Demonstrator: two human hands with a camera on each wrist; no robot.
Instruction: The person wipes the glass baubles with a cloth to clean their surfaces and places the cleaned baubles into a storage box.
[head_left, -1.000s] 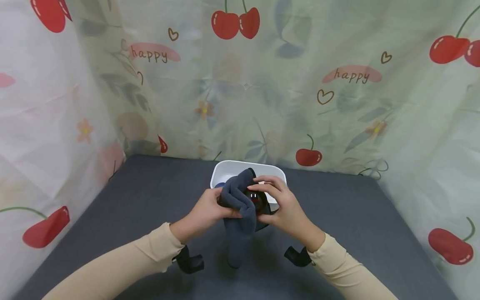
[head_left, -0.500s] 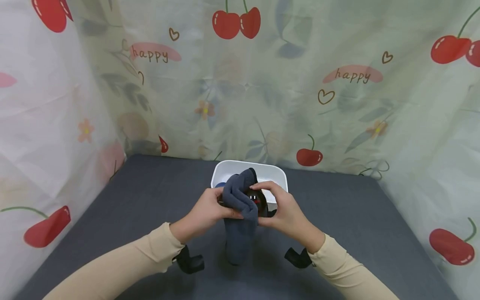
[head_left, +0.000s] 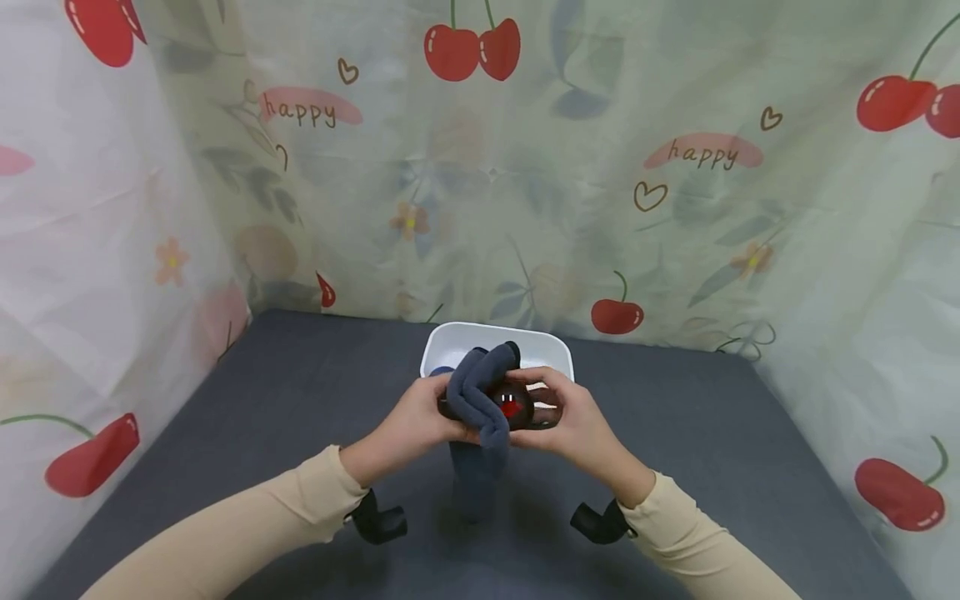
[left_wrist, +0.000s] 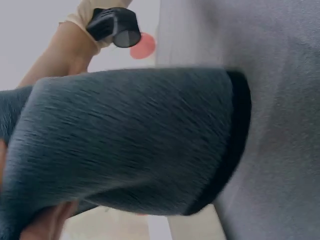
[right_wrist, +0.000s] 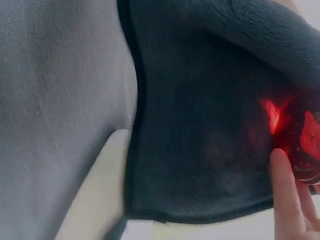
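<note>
A blue-grey cloth with a black edge hangs in folds from my left hand, which grips it at the middle. Partly wrapped in it is a dark, glossy, rounded thing with a bright red patch; its exact kind cannot be told. My right hand holds this thing from the right, thumb below and fingers above and behind it. In the right wrist view, red light glows on the cloth beside the thing, near a fingertip. The cloth hides most of the left fingers.
Just behind the hands stands a white tray with something blue at its left side. Everything is over a dark grey tabletop. A curtain printed with cherries encloses the back and sides.
My right hand shifts its hold on the dark thing: its fingers lower and spread behind it. The red patch shows more. The cloth's upper folds move slightly; the left hand stays nearly still.
</note>
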